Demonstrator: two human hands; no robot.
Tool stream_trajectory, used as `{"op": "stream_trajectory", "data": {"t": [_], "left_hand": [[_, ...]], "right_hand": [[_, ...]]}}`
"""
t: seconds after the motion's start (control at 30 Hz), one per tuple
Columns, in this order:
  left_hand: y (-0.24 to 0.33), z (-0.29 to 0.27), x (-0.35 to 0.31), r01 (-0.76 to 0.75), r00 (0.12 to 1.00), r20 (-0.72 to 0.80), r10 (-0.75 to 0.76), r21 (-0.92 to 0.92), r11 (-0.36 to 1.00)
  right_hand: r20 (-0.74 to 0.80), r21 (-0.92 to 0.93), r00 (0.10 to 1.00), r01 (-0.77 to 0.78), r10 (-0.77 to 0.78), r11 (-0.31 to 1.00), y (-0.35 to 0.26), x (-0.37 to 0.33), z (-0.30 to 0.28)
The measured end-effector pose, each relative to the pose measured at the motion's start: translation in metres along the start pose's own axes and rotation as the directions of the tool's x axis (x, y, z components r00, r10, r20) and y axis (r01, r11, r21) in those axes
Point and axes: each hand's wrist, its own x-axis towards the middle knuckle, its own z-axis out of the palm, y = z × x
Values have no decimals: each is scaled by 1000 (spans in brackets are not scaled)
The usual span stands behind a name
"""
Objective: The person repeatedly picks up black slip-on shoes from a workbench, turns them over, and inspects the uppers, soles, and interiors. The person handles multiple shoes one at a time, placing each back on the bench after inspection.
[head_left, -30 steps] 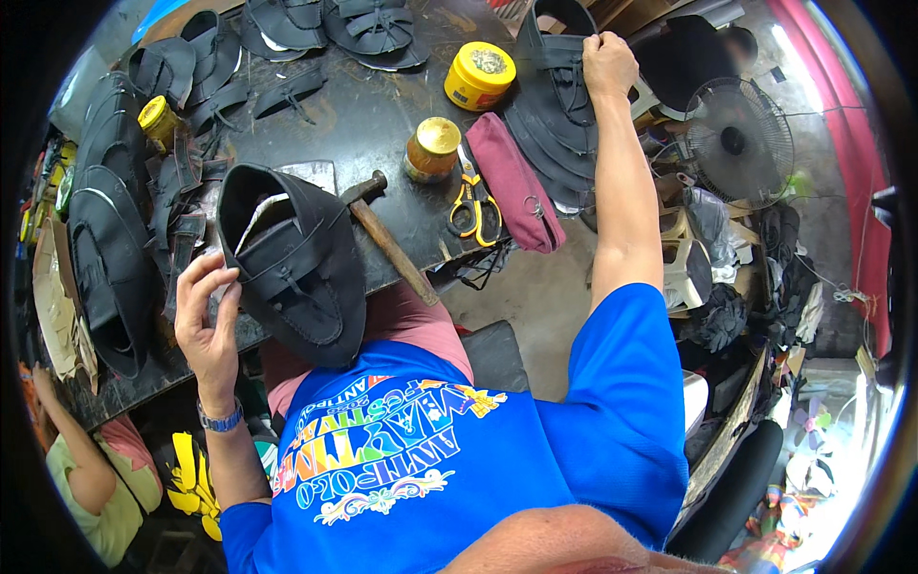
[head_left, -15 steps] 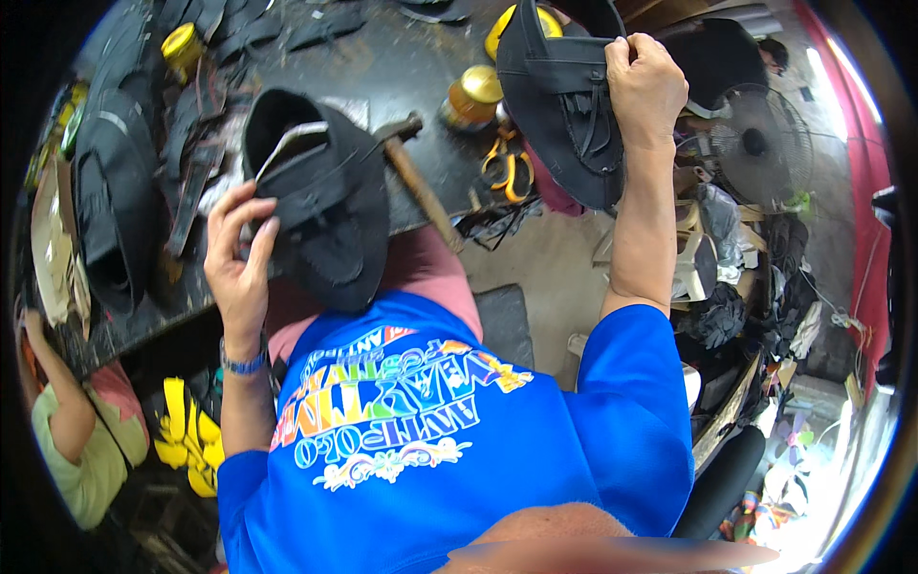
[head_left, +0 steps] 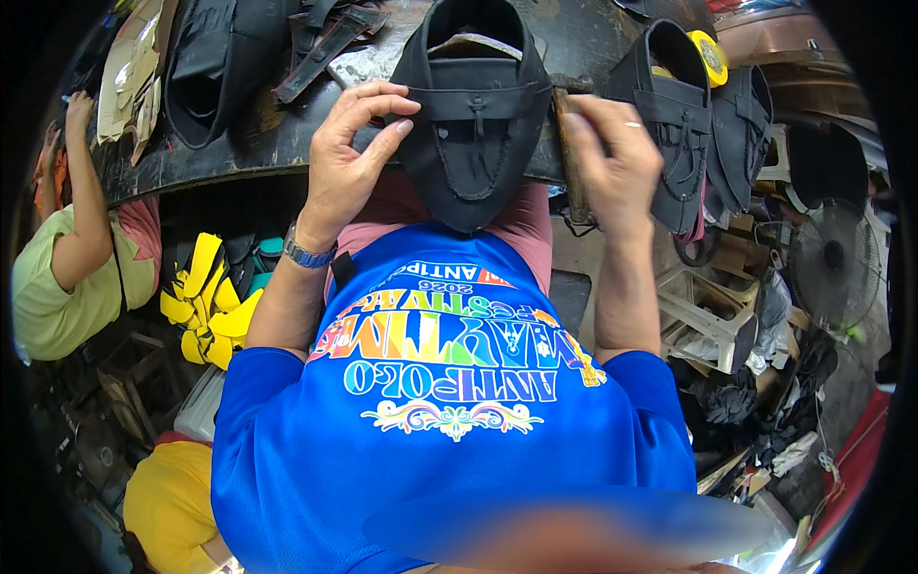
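Here's the person in the blue shirt, sitting at the table edge with both forearms reaching forward, and the left hand is tilting inward above a wristwatch, fingers bending, thumb coming up from below with only a narrow gap between. Those tips are meeting the left edge of a black shoe upper; whether they are pinching it or merely resting there, nobody can tell from here. And the right hand is blurring, palm down with its fingers curling, so how far it is opening and whether anything is in it cannot be told. It's hovering right beside a wooden handle, contact unclear. Between the hands, the upper itself is leaning against the table edge, toe pointing down over the lap, its wide mouth gaping away and showing a whitish strip inside. Farther on, the black table is carrying more: a second upper is standing open-mouthed on the right, a third upper is sitting just beside it, and a round yellow tub is peeking out behind them, its contents too small to read. Off to the far right, a fan is standing.
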Motion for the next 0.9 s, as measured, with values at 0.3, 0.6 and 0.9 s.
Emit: {"op": "stream_trajectory", "data": {"t": [0.3,0.6,0.9], "left_hand": [[13,-10,10,-15,999,34,13,34,999],[30,31,62,-382,919,226,322,315,869],[9,69,121,-6,793,583,-178,301,954]], "right_hand": [[-41,122,992,-118,123,986,6,-1,38],[-109,221,963,-217,245,951,13,-12,56],[-147,411,908,-304,392,860,-8,-22,63]]}}
